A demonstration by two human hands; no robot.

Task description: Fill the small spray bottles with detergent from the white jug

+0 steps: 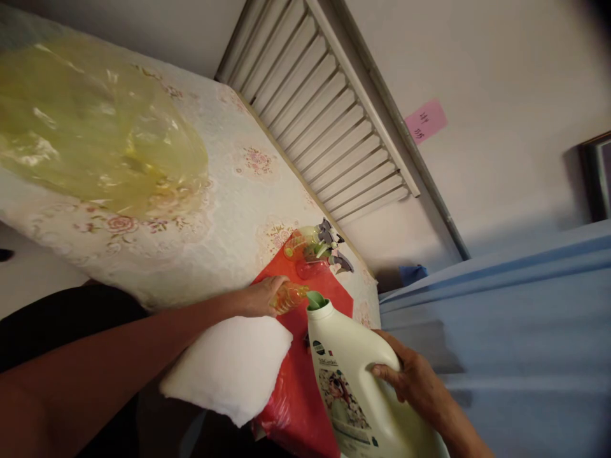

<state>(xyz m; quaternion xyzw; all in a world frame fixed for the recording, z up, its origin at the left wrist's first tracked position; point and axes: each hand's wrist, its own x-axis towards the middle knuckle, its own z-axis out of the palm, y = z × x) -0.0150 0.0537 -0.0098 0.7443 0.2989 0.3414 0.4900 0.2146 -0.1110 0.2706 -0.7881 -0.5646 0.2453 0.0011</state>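
My right hand [405, 375] grips the handle of a large pale green detergent jug [353, 375], which is tilted with its green pouring spout [316, 299] toward the left. My left hand [265, 296] is closed around a small clear bottle of yellow-orange liquid [289, 298], its neck close to the spout. Whether the two touch, I cannot tell. Beyond them, spray bottles with grey trigger heads [312, 264] rest on a red sheet [334, 286]. Near my left forearm is a folded white cloth [233, 366].
A floral tablecloth [224, 191] covers the table. On its far left lies a big yellow plastic bag [95, 127]. A white radiator [324, 114] runs along the wall, which bears a pink note [426, 121]. Blue fabric [515, 318] spreads at the right.
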